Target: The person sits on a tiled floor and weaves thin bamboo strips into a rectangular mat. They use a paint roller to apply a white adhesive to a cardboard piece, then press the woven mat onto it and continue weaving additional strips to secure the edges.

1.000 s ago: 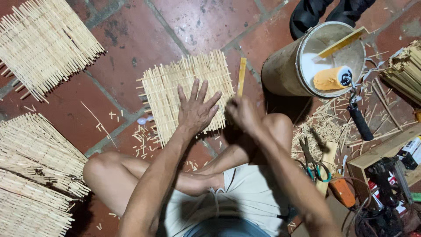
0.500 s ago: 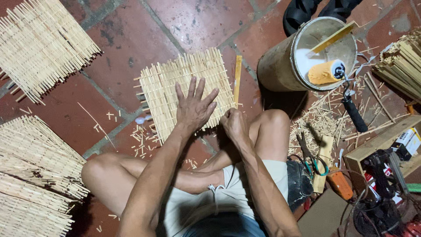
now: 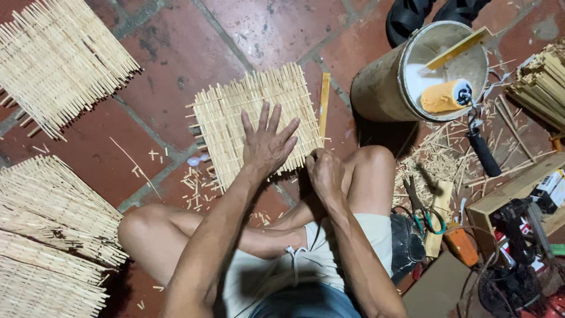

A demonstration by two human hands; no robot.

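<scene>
A square woven bamboo mat (image 3: 235, 112) lies on the red tile floor in front of my crossed legs. My left hand (image 3: 268, 144) presses flat on its near right part, fingers spread, holding nothing. My right hand (image 3: 323, 172) is curled into a fist at the mat's near right corner, just above my right knee; what its fingers pinch is hidden. A flat yellow bamboo stick (image 3: 324, 106) lies along the mat's right edge, just beyond that hand.
A bucket (image 3: 382, 88) lies on its side at the right with an orange paint roller (image 3: 444, 97) in its mouth. Finished mats are stacked at the left (image 3: 47, 235) and top left (image 3: 59, 65). Bamboo strips (image 3: 541, 82), scissors (image 3: 432, 221), a wooden box (image 3: 518, 188) and cabled tools (image 3: 512, 277) crowd the right.
My right hand has drawn back from beside the yellow stick toward my knee and closed at the mat's corner. The left hand has stayed flat on the mat.
</scene>
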